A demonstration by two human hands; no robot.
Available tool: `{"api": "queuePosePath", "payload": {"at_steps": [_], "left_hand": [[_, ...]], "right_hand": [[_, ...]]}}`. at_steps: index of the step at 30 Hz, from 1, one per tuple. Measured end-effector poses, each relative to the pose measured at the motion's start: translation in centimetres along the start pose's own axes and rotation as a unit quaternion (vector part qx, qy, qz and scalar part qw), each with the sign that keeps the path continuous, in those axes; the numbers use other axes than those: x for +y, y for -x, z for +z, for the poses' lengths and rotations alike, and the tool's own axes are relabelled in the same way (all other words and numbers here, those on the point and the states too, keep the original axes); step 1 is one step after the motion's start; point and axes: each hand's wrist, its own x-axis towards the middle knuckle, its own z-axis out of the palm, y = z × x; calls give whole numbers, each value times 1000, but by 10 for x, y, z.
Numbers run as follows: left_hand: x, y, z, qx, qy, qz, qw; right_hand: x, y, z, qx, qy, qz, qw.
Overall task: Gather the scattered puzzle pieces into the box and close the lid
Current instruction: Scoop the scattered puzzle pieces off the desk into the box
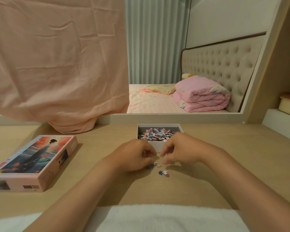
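- Pieces (pixel 163 172) lie loose on the desk (pixel 233 164), just before the open box (pixel 155 146).
- Lid (pixel 32 156), far left: its side seems to read "1000"; the rest is blurred.
- Left hand (pixel 134 156), right hand (pixel 179 151): fingers curled down at the pieces; whether they grip any, I cannot tell.
- Risk: small pieces could slip from a pinch or be swept off the desk.

hands 2: left hand (pixel 135 155), right hand (pixel 180 150) | box (pixel 159 126) 1 | lid (pixel 35 158) 1 | loose pieces (pixel 164 173) about 6
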Motion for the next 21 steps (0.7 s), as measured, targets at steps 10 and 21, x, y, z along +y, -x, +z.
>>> {"api": "queuePosePath", "payload": {"at_steps": [10, 21], "left_hand": [[-4, 8, 12, -17, 100, 36, 994], [-1, 10, 11, -30, 172, 7, 985]], "right_hand": [[0, 11, 16, -53, -2, -9, 999], [0, 5, 19, -19, -98, 5, 995]]}}
